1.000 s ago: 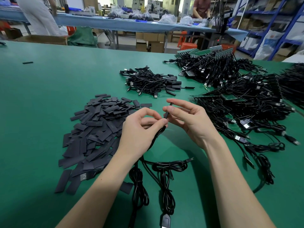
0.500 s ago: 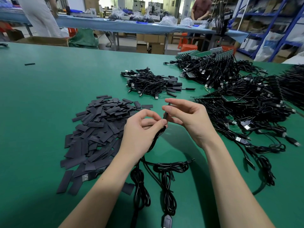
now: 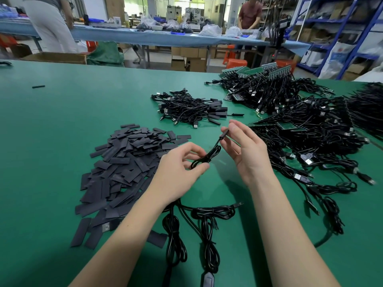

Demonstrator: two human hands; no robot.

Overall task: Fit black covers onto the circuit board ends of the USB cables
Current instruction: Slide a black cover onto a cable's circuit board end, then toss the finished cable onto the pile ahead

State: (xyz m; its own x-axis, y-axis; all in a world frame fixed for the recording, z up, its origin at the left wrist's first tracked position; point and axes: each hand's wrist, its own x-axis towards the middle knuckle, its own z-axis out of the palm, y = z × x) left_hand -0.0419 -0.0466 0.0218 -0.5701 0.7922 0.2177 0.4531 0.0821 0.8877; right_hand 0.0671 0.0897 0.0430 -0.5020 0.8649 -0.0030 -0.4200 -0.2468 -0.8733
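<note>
**Covered cable end held over the tabletop**

While the left hand (image 3: 178,168) pinches a coiled USB cable (image 3: 207,157), the right hand (image 3: 242,150) pinches its black cover (image 3: 224,134) between thumb and fingertips. Loose covers (image 3: 124,166) lie left; bare-board cables (image 3: 310,129) crowd the far right corner.

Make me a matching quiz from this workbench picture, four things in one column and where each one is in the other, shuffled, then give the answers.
Things:
1. pile of flat black covers
2. covered cable end
3. cables with bare green boards
4. small heap of finished cables

Places:
A. pinched in the right hand
B. on the table, left of the left hand
C. spread along the table's right side
D. on the table beyond both hands, near the middle

Pairs: 1-B, 2-A, 3-C, 4-D
</note>
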